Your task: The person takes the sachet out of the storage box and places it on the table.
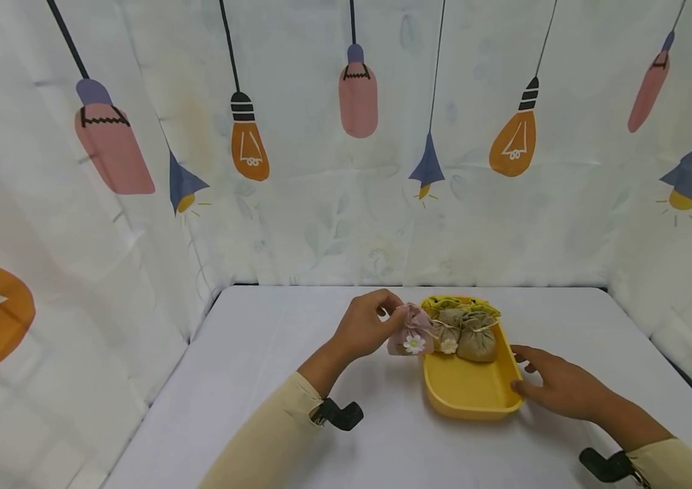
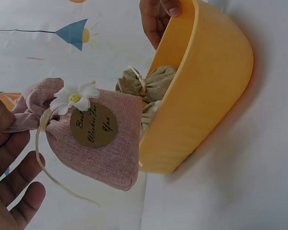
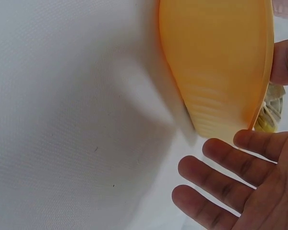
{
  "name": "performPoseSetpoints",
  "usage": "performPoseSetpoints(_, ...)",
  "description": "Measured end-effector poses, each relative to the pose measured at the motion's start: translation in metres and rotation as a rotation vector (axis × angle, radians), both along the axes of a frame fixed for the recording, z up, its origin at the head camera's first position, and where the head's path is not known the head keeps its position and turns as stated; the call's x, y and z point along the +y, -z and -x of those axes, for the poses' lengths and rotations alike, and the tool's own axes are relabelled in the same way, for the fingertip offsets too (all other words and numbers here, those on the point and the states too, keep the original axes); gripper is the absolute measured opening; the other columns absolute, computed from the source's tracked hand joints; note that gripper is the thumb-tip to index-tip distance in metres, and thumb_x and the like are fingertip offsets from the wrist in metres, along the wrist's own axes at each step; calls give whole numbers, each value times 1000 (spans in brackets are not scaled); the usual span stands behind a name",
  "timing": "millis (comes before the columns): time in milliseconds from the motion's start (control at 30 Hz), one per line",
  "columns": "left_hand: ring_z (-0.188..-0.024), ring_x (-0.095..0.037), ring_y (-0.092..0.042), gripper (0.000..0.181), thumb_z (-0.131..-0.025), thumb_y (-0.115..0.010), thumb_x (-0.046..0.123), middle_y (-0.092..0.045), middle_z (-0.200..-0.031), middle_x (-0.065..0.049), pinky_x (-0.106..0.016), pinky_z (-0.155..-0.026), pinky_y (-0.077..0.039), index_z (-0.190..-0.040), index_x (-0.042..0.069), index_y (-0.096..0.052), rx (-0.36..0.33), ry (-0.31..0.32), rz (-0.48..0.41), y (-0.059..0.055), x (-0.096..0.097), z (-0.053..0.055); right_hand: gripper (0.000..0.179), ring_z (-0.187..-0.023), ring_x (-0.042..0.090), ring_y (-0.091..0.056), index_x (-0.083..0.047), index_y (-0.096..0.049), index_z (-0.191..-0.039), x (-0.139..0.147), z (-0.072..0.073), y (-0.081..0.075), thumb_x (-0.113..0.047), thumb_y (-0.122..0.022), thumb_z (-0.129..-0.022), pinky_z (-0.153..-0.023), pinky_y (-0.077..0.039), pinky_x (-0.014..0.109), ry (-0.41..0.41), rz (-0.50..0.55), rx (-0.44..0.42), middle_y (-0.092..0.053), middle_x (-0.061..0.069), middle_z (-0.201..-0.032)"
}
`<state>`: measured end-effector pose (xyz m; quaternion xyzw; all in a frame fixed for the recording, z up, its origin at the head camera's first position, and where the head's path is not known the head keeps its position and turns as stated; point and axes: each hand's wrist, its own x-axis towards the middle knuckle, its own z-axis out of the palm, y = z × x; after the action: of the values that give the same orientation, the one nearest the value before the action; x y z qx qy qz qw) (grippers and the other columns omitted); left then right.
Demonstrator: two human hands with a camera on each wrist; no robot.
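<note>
My left hand (image 1: 360, 329) pinches a small pink cloth pouch (image 1: 402, 334) by its gathered neck. The pouch hangs at the left rim of a yellow plastic tub (image 1: 470, 390). A white fabric daisy (image 2: 76, 97), a round "Best Wishes For You" label (image 2: 93, 125) and a pale drawstring show on it in the left wrist view. My right hand (image 1: 566, 386) holds the tub's right side, thumb over the rim and fingers spread along the outside. Inside, at the far end, sit olive-beige pouches (image 1: 477, 343) and yellow-green cloth (image 1: 456, 303).
The tub stands on a white-covered table (image 1: 297, 312). Behind and beside the table hang pale curtains (image 1: 333, 224) printed with lamps and bulbs. A black wrist camera (image 1: 342, 414) sits on the left sleeve, another (image 1: 605, 465) on the right.
</note>
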<state>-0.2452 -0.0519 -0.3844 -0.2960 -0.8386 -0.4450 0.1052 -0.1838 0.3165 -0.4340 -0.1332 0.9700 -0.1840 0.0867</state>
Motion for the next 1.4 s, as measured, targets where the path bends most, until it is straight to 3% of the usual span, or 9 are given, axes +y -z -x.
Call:
performPoseSetpoints(133, -89, -9, -63, 9, -100, -69, 24, -68, -92, 10, -46, -85, -55, -101, 15, -70, -28, -17, -34, 2, -13, 2, 83, -110, 34, -64, 1, -46, -147, 0, 0, 1, -55, -70, -92, -80, -55, 56, -4, 0, 0, -61, 18, -132)
performPoseSetpoints(267, -89, -9, -62, 9, -100, -69, 26, -69, -92, 11, -42, -83, -55, -99, 17, -70, -49, -54, -25, 4, -23, 2, 84, -110, 34, -64, 2, -46, -147, 1, 0, 2, -56, -70, -92, -80, -55, 55, -8, -1, 3, -61, 18, -133)
performPoseSetpoints(533, -88, -13, -63, 5, -99, -70, 20, -69, -90, 8, -48, -84, -55, -99, 14, -70, -29, -98, -51, 10, -43, 5, 84, -109, 34, -64, 2, -46, -147, 0, 0, 1, -56, -71, -91, -80, -55, 55, -3, -11, 8, -61, 18, -132)
performPoseSetpoints(833, -90, -13, -62, 8, -100, -69, 25, -68, -92, 9, -39, -83, -53, -100, 17, -70, -66, -185, -24, 13, -68, 4, 84, -109, 34, -64, 2, -46, -147, -1, 0, 1, -55, -72, -91, -81, -55, 55, 3, -18, -5, -61, 18, -132)
performPoseSetpoints(1033, -92, -16, -61, 11, -100, -68, 29, -68, -94, 9, -39, -77, -53, -98, 19, -70, -102, -230, -27, 13, -84, 4, 85, -109, 34, -63, 2, -46, -147, -2, 0, 0, -56, -72, -90, -80, -55, 56, 11, -21, -12, -61, 19, -132)
performPoseSetpoints(1400, -91, -16, -62, 13, -100, -69, 29, -68, -93, 6, -40, -81, -52, -98, 16, -70, -96, -283, -10, 14, -110, 5, 84, -109, 34, -64, 3, -46, -147, -1, 0, 0, -54, -72, -91, -80, -55, 55, -6, -12, 3, -62, 18, -131)
